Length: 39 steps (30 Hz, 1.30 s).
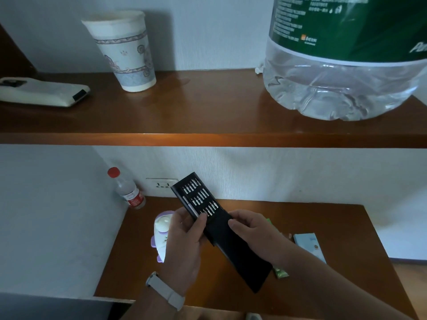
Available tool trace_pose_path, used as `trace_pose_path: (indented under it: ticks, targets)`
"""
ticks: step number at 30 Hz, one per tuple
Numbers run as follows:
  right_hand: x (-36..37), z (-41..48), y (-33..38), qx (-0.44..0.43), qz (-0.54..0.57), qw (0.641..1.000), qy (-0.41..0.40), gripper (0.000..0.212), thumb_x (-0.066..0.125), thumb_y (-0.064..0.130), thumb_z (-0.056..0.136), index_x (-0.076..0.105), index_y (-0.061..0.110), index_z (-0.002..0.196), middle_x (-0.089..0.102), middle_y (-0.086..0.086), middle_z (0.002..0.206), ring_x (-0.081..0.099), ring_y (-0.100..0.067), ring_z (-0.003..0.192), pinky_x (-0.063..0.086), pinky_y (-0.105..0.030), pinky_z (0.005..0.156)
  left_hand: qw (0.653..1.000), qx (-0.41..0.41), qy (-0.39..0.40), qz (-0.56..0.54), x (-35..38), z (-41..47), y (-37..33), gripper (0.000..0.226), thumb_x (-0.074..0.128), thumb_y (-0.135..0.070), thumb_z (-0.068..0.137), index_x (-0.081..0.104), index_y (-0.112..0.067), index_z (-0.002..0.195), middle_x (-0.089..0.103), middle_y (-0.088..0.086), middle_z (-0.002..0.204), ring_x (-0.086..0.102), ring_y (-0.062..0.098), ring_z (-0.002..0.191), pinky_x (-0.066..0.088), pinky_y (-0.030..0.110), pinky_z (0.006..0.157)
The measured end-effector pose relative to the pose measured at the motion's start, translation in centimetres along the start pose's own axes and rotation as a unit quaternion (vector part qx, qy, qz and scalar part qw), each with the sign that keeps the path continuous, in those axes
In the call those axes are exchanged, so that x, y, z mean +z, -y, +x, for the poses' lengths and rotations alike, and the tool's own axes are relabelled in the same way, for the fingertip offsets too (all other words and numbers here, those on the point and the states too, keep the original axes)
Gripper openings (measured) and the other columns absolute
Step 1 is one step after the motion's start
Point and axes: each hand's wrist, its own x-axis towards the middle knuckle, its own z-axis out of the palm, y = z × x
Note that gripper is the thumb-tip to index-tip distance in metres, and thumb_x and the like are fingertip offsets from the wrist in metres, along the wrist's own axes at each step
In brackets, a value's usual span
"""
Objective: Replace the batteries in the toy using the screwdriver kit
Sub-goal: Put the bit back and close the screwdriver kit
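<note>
Both hands hold the screwdriver kit (pixel 221 229) above the desk (pixel 129 262), tilted up and away to the left. The left hand (pixel 184 241), with a pale wristband (pixel 165 291), curls round the kit's left edge, its thumb lying by the slid-out tray (pixel 196 195) of bits. The right hand (pixel 251 234) grasps the black sleeve, thumb across its top.

The white and purple toy (pixel 160 236) lies on the desk under the left hand. A green packet (pixel 280 272), perhaps batteries, shows beneath the kit, near a pale blue box (pixel 309 247). A red-capped bottle (pixel 128 189) stands beside a wall socket (pixel 161 183). The shelf (pixel 208 112) above bears a paper cup (pixel 124 51), a white device (pixel 44 92) and a water jug (pixel 346 65).
</note>
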Motion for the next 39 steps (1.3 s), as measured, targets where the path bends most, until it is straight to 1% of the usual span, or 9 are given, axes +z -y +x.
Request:
trace_pose_path:
  ticks: [2, 4, 7, 9, 13, 20, 25, 33, 39]
  targets:
    - [0.0, -0.1, 0.1, -0.005, 0.012, 1.000, -0.006, 0.020, 0.051, 0.034, 0.101, 0.069, 0.038, 0.109, 0.074, 0.011, 0.096, 0.072, -0.008, 0.086, 0.054, -0.016, 0.066, 0.999, 0.001, 0.040, -0.002, -0.3, -0.2, 0.2, 0.039, 0.059, -0.001, 0.088, 0.053, -0.008, 0.126, 0.069, 0.018, 0.120, 0.066, 0.034, 0.114, 0.055, 0.053, 0.093]
    - [0.0, -0.2, 0.1, -0.007, 0.020, 1.000, -0.006, 0.020, 0.051, 0.034, 0.102, 0.068, 0.037, 0.110, 0.074, 0.011, 0.097, 0.072, -0.009, 0.087, 0.055, -0.017, 0.067, 0.997, -0.004, 0.073, 0.002, -0.6, -0.2, 0.4, 0.045, 0.057, -0.002, 0.088, 0.053, -0.015, 0.131, 0.069, 0.014, 0.123, 0.066, 0.032, 0.115, 0.059, 0.049, 0.085]
    - [0.1, -0.4, 0.0, -0.006, 0.027, 1.000, -0.011, 0.019, 0.051, 0.034, 0.102, 0.068, 0.036, 0.108, 0.074, 0.011, 0.096, 0.072, -0.009, 0.087, 0.055, -0.018, 0.067, 0.994, -0.026, 0.101, 0.020, -0.9, -0.2, 0.6, 0.046, 0.052, -0.005, 0.097, 0.053, -0.032, 0.134, 0.070, 0.010, 0.123, 0.067, 0.031, 0.114, 0.060, 0.046, 0.077]
    - [0.3, -0.5, -0.1, -0.004, 0.029, 0.999, -0.016, 0.020, 0.051, 0.034, 0.101, 0.069, 0.037, 0.106, 0.074, 0.010, 0.096, 0.072, -0.010, 0.087, 0.055, -0.019, 0.068, 0.994, -0.027, 0.106, 0.025, -0.9, -0.3, 0.6, 0.046, 0.054, -0.011, 0.096, 0.054, -0.037, 0.134, 0.070, 0.011, 0.122, 0.068, 0.032, 0.111, 0.060, 0.044, 0.077]
    - [0.3, -0.7, -0.2, 0.000, 0.023, 1.000, -0.015, 0.019, 0.051, 0.034, 0.101, 0.069, 0.038, 0.107, 0.074, 0.012, 0.095, 0.071, -0.008, 0.087, 0.055, -0.019, 0.068, 0.995, -0.005, 0.095, 0.010, -1.0, -0.4, 0.7, 0.047, 0.055, -0.008, 0.094, 0.052, -0.032, 0.135, 0.071, 0.014, 0.120, 0.069, 0.032, 0.110, 0.061, 0.038, 0.075]
    - [0.0, -1.4, -0.1, -0.013, -0.013, 1.000, -0.015, 0.018, 0.050, 0.032, 0.103, 0.066, 0.036, 0.108, 0.072, 0.017, 0.092, 0.069, -0.005, 0.085, 0.051, -0.012, 0.064, 0.997, 0.018, 0.076, -0.012, -0.9, -0.5, 0.8, 0.050, 0.052, 0.001, 0.094, 0.047, -0.025, 0.137, 0.069, 0.017, 0.120, 0.067, 0.034, 0.113, 0.062, 0.042, 0.078]
    - [-0.1, -1.9, -0.1, -0.020, -0.015, 1.000, -0.011, 0.019, 0.048, 0.032, 0.103, 0.065, 0.040, 0.108, 0.071, 0.018, 0.093, 0.069, -0.004, 0.088, 0.051, -0.011, 0.066, 0.997, 0.030, 0.068, -0.003, -0.8, -0.9, 0.7, 0.054, 0.055, -0.001, 0.093, 0.042, -0.024, 0.140, 0.070, 0.017, 0.118, 0.068, 0.033, 0.112, 0.061, 0.045, 0.083]
    - [0.0, -2.3, 0.3, -0.005, 0.007, 1.000, -0.009, 0.021, 0.050, 0.034, 0.103, 0.067, 0.046, 0.105, 0.072, 0.016, 0.092, 0.070, -0.004, 0.087, 0.051, -0.011, 0.064, 0.996, 0.036, 0.078, 0.013, -1.3, -1.0, 0.8, 0.058, 0.054, 0.011, 0.091, 0.047, -0.025, 0.135, 0.072, 0.013, 0.115, 0.069, 0.029, 0.110, 0.061, 0.042, 0.082]
    - [0.2, -2.5, 0.2, 0.013, 0.035, 0.999, 0.008, 0.023, 0.051, 0.033, 0.102, 0.069, 0.046, 0.104, 0.073, 0.011, 0.095, 0.072, -0.009, 0.087, 0.053, -0.015, 0.065, 0.997, 0.023, 0.076, 0.021, -1.9, -1.3, 0.7, 0.050, 0.053, 0.016, 0.090, 0.052, -0.017, 0.126, 0.072, 0.015, 0.113, 0.069, 0.031, 0.108, 0.062, 0.041, 0.080]
